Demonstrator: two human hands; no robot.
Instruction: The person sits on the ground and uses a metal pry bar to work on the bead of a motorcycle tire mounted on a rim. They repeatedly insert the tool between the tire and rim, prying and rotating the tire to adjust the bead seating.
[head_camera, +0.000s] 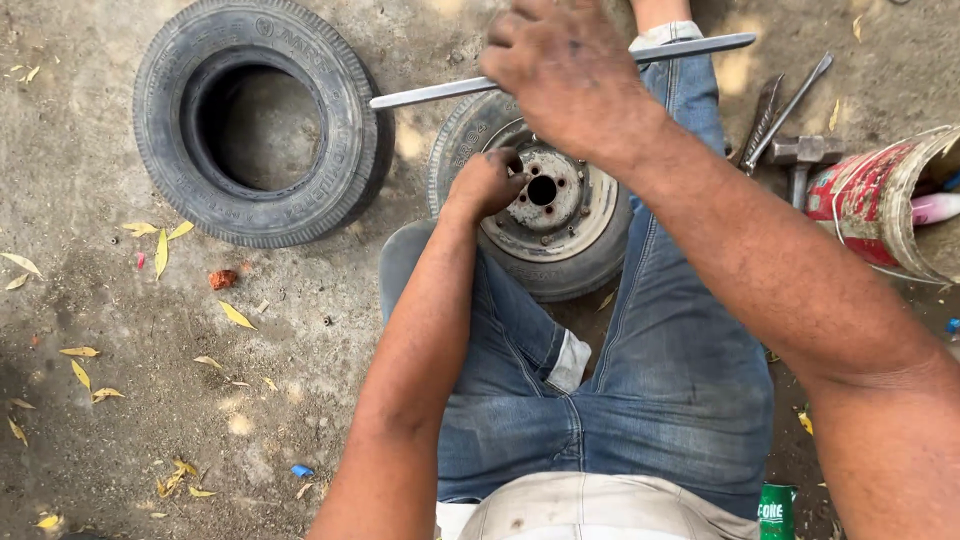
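Denim-clad legs (620, 400) of a seated person frame a small wheel (545, 195) lying flat on the dirt between them, its rusty rim facing up. On that rim the left hand (487, 183) rests as a closed fist, while the right hand (565, 75) above grips a long metal bar (430, 93). Beside them lie a loose tyre (255, 120), a hammer (800, 155) and a red bucket (885, 205).

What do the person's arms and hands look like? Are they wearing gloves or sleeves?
No gloves and no sleeves: both arms are bare all the way up. The left hand and the right hand are smudged with dark grime, most on the knuckles and fingers. No watch or rings show.
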